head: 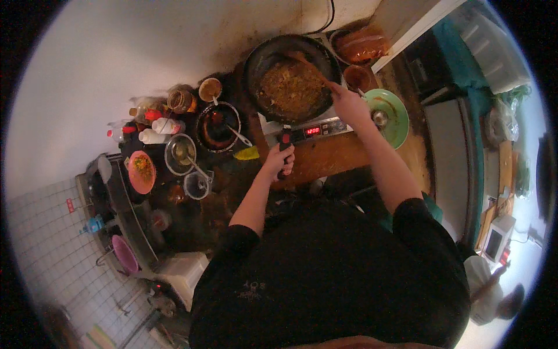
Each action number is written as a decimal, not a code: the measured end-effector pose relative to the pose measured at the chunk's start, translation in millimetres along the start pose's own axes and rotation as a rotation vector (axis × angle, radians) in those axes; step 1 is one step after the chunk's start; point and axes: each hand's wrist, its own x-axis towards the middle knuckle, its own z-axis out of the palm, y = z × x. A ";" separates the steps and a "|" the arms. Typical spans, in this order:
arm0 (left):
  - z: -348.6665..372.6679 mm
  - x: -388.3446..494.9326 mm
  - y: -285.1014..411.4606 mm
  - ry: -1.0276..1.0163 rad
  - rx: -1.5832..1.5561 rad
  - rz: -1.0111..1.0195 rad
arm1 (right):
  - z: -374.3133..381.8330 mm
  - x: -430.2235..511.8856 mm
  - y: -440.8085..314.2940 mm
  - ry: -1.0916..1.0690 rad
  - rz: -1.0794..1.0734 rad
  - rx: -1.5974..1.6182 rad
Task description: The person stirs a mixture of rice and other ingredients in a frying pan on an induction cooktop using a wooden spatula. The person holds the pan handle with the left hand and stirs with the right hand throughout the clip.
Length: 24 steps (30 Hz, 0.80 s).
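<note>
A dark wok (257, 56) rests on an electric cooktop (340, 126) with a lit red display. Brown, shredded or crumbly food (287, 89) lies in the wok. My left hand (279, 162) is closed around the wok's black handle (285, 144). With my right hand (350, 107) I grip a wooden spatula (317, 73), whose far end is at the upper part of the food. Right of the wok, beneath my right forearm, is a green plate (399, 115) with a round metal item (379, 118) on it, perhaps a ladle.
To the left stand a dark pot (213, 131) with a spoon, a metal bowl (171, 152), a clear container (196, 192), bottles (168, 126) and a pink plate of chopped food (141, 185). A yellow-green cloth or sponge (247, 153) lies by the cooktop. Behind right is a basin (338, 48) with a reddish bag.
</note>
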 end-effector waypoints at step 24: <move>-15.8 -5.4 26.3 -0.027 0.054 -0.012 | -67.4 3.9 -30.6 -0.240 -0.063 -0.325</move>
